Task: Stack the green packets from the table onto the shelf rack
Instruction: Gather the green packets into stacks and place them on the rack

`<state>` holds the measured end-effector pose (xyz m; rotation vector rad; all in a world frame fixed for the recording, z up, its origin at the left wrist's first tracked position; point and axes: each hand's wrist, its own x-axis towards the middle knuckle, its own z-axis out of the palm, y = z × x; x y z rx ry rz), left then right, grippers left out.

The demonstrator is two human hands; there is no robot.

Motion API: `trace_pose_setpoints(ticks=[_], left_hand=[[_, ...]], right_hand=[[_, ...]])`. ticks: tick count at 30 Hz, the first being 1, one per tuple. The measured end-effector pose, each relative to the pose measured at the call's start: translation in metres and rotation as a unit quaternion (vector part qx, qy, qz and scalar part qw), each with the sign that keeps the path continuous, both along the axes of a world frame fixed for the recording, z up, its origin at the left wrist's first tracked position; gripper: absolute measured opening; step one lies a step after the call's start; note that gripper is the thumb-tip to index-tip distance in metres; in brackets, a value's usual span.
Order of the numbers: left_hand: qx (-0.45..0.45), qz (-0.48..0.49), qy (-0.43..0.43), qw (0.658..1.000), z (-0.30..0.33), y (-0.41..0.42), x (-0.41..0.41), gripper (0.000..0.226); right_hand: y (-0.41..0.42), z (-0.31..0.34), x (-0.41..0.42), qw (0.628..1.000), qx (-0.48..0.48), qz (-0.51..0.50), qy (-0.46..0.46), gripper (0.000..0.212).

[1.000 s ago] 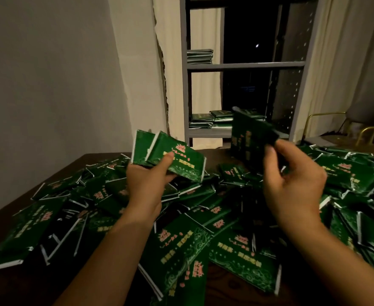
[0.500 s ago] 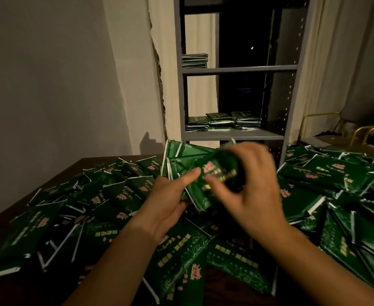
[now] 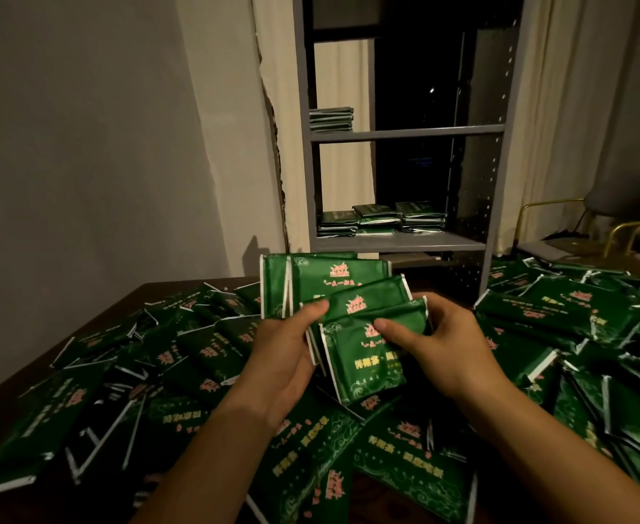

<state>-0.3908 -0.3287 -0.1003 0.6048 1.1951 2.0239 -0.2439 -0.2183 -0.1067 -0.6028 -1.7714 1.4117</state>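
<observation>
Darkness is swallowing much of the head view: the near left corner of the counter [image 3: 148,293] is fading into shadow, and the loose green packets [image 3: 205,357] lying there are showing mostly as white edge lines. The printing on the packets is too small and dim to read. The right side of the pile is running off the frame edge, and the bottom edge is cutting off both forearms. Behind the shelf rack [image 3: 398,242] the window opening is black, with nothing readable inside it.

Packets are covering nearly the whole counter, leaving only a thin bare strip at the far left edge. The rack is standing just beyond the counter's far edge, between pale curtains. Its lower shelf is carrying three low stacked packets [image 3: 381,219] on its left half, while its right half is lying open. The upper shelf is carrying one small stack [image 3: 331,119] at its far left, and the rest of that board is free. A chair [image 3: 613,225] with a brass-coloured frame is sitting at the far right.

The left hand [image 3: 284,357] is clenching around a fanned bundle of held packets [image 3: 333,293] raised above the pile, thumb pressing across their fronts. The right hand [image 3: 443,346] is gripping the frontmost packet [image 3: 364,357] of that bundle, thumb on its face and fingers curling behind its right edge. Both hands are meeting at the middle of the frame, just in front of the rack's lower shelf.
</observation>
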Motion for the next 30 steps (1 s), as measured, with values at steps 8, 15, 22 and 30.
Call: trace_pose_setpoints(ticks=[8,15,22,30], left_hand=[[0.024,-0.014,-0.02,0.999,0.0,-0.001,-0.003,0.044],[0.043,-0.036,-0.024,0.998,0.005,-0.005,0.0,0.052],[-0.029,-0.052,0.131,0.99,0.005,-0.007,0.01,0.052],[-0.077,0.055,0.227,0.969,0.003,-0.01,0.004,0.02]], right_hand=[[-0.003,-0.003,-0.001,0.996,-0.07,0.034,0.046,0.025],[0.003,-0.003,-0.004,0.987,-0.093,-0.017,0.128,0.035],[0.002,-0.01,-0.007,0.996,0.024,-0.081,0.021,0.036],[-0.005,-0.007,-0.009,0.997,-0.004,0.071,0.018,0.072]])
